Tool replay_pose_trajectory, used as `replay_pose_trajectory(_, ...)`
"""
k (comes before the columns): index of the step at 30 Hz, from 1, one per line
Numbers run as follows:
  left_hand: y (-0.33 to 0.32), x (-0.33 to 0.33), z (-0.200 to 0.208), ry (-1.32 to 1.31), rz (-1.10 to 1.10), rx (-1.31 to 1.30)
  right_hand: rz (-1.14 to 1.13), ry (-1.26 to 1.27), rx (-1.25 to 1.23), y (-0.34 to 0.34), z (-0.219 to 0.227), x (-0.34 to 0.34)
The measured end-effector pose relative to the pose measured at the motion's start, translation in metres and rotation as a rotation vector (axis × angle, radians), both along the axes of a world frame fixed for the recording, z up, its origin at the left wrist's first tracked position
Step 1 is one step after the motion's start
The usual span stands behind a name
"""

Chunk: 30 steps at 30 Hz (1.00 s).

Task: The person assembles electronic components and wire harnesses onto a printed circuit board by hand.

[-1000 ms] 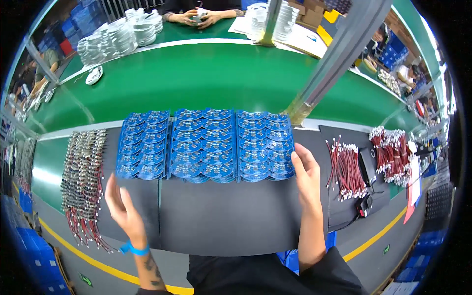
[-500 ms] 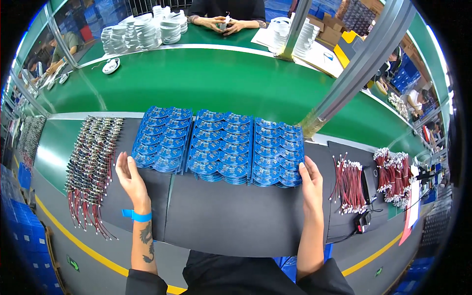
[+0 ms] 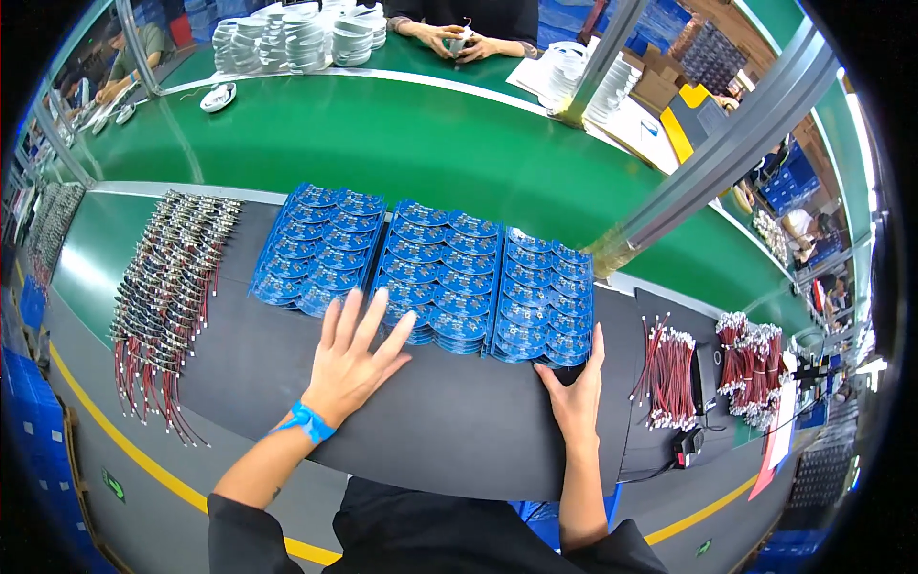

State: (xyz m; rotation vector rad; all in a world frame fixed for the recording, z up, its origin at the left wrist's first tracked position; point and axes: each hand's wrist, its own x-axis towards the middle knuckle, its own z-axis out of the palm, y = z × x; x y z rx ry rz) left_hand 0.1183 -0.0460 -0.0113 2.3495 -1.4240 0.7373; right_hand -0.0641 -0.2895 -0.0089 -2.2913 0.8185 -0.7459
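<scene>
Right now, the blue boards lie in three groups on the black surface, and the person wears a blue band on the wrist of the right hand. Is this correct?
Not quite: the blue band is on the wrist of the left hand, as the head view shows. The blue boards do lie in three groups on the black surface.

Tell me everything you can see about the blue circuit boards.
The blue circuit boards look rigid, with curved edges and small pale components. They lie overlapping in three neighbouring blocks on a black surface. The left hand is at the left and middle blocks' near edges; the right hand is by the right block's near corner. Contact is unclear.
</scene>
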Motion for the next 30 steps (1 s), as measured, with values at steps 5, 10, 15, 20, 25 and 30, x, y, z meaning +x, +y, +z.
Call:
replay_pose_trajectory(5, -0.005, 0.01, 0.007, 0.052, -0.027, 0.013, 0.005, -0.01, 0.126, 0.005, 0.004, 0.003)
replay_pose_trajectory(10, 0.007, 0.013, 0.022, 0.133, -0.07, 0.008, 0.081, -0.074, 0.122, 0.0, -0.003, -0.002)
replay_pose_trajectory(15, 0.038, 0.082, 0.038, 0.31, 0.393, -0.413, 0.038, -0.181, 0.167, 0.003, -0.013, -0.029)
replay_pose_trajectory(20, 0.077, 0.144, 0.008, 1.063, 0.223, -0.361, 0.025, -0.154, 0.165, 0.005, -0.016, -0.029)
replay_pose_trajectory(25, 0.074, 0.138, 0.014, 0.989, 0.272, -0.403, -0.001, -0.131, 0.119, 0.004, -0.014, -0.031)
replay_pose_trajectory(30, 0.061, 0.129, 0.031, 0.769, 0.277, -0.399, -0.007, -0.141, 0.148, 0.001, -0.017, -0.031)
